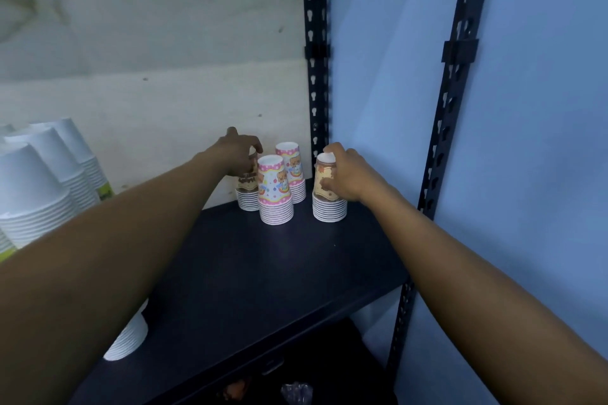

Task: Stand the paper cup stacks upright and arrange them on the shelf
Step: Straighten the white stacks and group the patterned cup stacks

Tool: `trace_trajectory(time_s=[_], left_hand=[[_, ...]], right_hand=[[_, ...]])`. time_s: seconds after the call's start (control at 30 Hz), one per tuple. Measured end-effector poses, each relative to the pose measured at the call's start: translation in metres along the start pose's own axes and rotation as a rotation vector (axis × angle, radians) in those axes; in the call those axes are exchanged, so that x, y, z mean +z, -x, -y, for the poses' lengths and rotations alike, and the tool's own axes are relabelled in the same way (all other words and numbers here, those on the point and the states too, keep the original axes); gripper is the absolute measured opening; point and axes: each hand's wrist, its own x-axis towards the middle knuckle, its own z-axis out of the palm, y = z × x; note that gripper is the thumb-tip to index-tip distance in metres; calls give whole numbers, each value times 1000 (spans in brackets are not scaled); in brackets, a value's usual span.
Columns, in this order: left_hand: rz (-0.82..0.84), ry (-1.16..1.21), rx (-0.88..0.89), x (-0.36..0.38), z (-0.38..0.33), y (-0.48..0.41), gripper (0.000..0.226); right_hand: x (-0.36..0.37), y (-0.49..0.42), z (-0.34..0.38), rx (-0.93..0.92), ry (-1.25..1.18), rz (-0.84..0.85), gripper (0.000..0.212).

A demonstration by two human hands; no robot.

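- The left forearm and the right forearm fill the lower corners, both reaching towards the rear upright post.
- A white cup stack lies on its side under the left forearm, far to the near left of the post, at the front edge of the dark shelf board.
- The right hand sits at the foot of the post. Its fingers and thumb are curled round the top cup of a tan printed cup stack, which stands rims down on the board just in front of the post.
- The left hand, further left of the post, has its fingers bent down over the top of a brown printed cup stack. This stack stands against the pale back wall, and how firmly the hand grips it cannot be told.
- Between the two held stacks stand two pink printed stacks, rims down. The rear pink stack is close to the left of the post, and the front pink stack is nearer the camera.
- Tall plain white cup stacks lean at the far left, well apart from the post.
- A blue wall lies to the right of the post.
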Motion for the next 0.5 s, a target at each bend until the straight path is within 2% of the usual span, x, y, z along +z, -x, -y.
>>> trace_trajectory(time_s=[0.17, 0.27, 0.5], left_hand=[[-118, 68, -68, -8, 2, 27, 46], [-231, 248, -184, -13, -5, 54, 55], [-584, 544, -288, 7, -22, 145, 60]], right_hand=[[2, 20, -5, -23, -292, -166, 75], [9, 42, -3, -24, -521, -242, 74], [25, 89, 29, -165, -628, -180, 53]])
